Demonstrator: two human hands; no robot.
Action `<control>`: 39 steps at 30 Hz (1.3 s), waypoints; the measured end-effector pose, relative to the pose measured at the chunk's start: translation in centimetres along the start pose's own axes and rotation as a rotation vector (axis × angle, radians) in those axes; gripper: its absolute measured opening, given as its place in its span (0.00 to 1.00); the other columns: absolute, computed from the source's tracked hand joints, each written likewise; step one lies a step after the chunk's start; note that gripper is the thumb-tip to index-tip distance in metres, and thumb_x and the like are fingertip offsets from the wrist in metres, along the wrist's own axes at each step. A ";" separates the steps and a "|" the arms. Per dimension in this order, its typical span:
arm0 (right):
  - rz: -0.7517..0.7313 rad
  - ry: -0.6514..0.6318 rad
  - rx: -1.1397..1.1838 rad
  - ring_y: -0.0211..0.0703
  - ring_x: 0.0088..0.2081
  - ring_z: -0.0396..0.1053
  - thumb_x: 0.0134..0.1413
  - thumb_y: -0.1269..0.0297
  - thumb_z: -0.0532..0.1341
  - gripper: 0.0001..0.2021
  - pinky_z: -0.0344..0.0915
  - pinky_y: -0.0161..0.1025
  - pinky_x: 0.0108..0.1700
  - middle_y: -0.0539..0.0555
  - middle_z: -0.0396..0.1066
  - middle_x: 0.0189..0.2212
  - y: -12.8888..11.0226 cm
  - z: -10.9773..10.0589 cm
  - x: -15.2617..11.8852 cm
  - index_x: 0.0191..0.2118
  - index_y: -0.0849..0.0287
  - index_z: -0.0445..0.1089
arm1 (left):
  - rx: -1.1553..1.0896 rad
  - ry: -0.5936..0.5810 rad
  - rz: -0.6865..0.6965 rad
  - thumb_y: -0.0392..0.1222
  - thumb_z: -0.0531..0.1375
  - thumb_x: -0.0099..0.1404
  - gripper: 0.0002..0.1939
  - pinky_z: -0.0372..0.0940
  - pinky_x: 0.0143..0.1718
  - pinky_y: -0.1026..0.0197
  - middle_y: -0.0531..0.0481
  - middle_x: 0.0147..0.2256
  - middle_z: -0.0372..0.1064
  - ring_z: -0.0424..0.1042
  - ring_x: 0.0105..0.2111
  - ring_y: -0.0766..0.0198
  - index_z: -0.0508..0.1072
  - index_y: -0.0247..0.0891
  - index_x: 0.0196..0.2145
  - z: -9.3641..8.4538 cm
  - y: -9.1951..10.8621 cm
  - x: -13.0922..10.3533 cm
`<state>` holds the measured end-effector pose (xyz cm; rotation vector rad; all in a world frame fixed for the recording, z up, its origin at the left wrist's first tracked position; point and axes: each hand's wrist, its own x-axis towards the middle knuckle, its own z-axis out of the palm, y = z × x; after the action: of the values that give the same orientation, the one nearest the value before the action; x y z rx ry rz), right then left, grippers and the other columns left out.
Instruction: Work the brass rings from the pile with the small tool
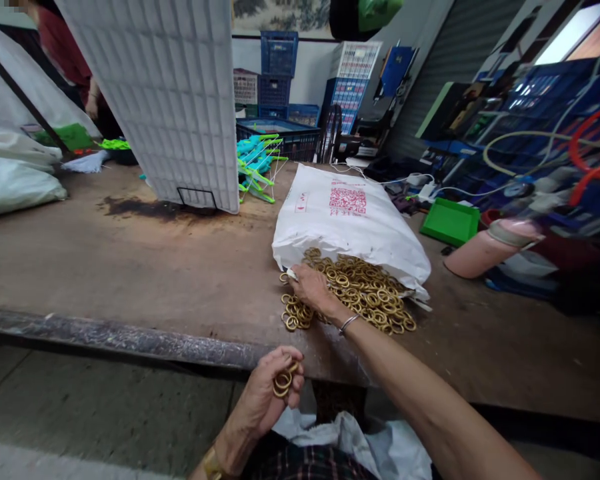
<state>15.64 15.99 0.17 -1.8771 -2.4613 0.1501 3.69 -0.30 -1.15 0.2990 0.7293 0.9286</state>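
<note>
Several brass-coloured rings (283, 382) are gathered in my left hand (273, 381), its fingers curled around them in front of the table's edge. Further forward, my right hand (311, 288) is at the left side of a heap of similar rings (365, 293), touching it. Something white shows at its fingertips; whether it is the bag's edge or a finger covering I cannot tell. What those fingers grip, if anything, is hidden. The heap spills from the mouth of a white woven bag (320, 200) with red print, lying on the brown table (180, 267).
A white ribbed panel (180, 100) stands upright on a black wire stand (196, 198), beside green and turquoise plastic pieces (260, 167). To the right are a green tray (450, 222) and a pink cylinder (490, 250). Another person (67, 50) is at the back left.
</note>
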 end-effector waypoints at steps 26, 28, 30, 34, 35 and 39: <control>-0.068 -0.051 -0.050 0.50 0.36 0.69 0.53 0.71 0.49 0.13 0.65 0.41 0.35 0.63 0.69 0.37 -2.4 2.2 2.4 0.43 0.66 0.63 | -0.148 0.087 -0.014 0.45 0.67 0.47 0.20 0.45 0.16 0.71 0.58 0.21 0.55 0.58 0.19 0.74 0.58 0.37 0.26 -0.8 0.9 1.1; -0.079 -0.042 -0.043 0.48 0.36 0.69 0.53 0.71 0.48 0.13 0.65 0.40 0.34 0.63 0.69 0.37 -2.7 2.1 2.2 0.44 0.66 0.62 | -0.147 0.112 0.002 0.45 0.68 0.46 0.21 0.45 0.15 0.71 0.59 0.21 0.54 0.57 0.18 0.75 0.57 0.38 0.26 -0.8 0.9 1.1; -0.090 -0.033 -0.030 0.47 0.35 0.70 0.53 0.70 0.49 0.12 0.64 0.38 0.34 0.62 0.69 0.36 -3.0 1.8 2.1 0.44 0.66 0.61 | -0.130 0.129 0.022 0.45 0.68 0.45 0.22 0.45 0.15 0.71 0.59 0.20 0.53 0.56 0.18 0.75 0.56 0.38 0.25 -0.8 0.9 1.2; -0.115 0.010 -0.002 0.44 0.33 0.69 0.52 0.67 0.50 0.12 0.62 0.36 0.31 0.58 0.71 0.33 -3.0 0.3 0.9 0.43 0.63 0.60 | -0.002 0.177 0.113 0.49 0.66 0.47 0.21 0.47 0.15 0.72 0.60 0.20 0.54 0.57 0.18 0.75 0.57 0.37 0.25 -0.8 1.1 1.5; -0.126 0.033 0.014 0.44 0.32 0.69 0.52 0.66 0.51 0.12 0.60 0.36 0.30 0.57 0.71 0.33 -3.0 -0.2 0.3 0.43 0.62 0.60 | 0.040 0.204 0.153 0.50 0.66 0.47 0.21 0.47 0.15 0.72 0.60 0.20 0.54 0.57 0.18 0.75 0.58 0.37 0.27 -0.7 1.2 1.7; -0.189 0.150 0.147 0.42 0.28 0.67 0.52 0.64 0.52 0.10 0.55 0.35 0.28 0.54 0.70 0.29 -2.0 -0.8 -4.2 0.41 0.59 0.60 | 0.184 0.301 0.279 0.57 0.64 0.46 0.26 0.45 0.14 0.73 0.61 0.20 0.56 0.54 0.16 0.75 0.61 0.41 0.37 0.2 1.2 2.4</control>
<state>14.89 11.47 1.32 -1.5311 -2.4361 0.1712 3.98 2.33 -1.43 0.4358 1.0718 1.1880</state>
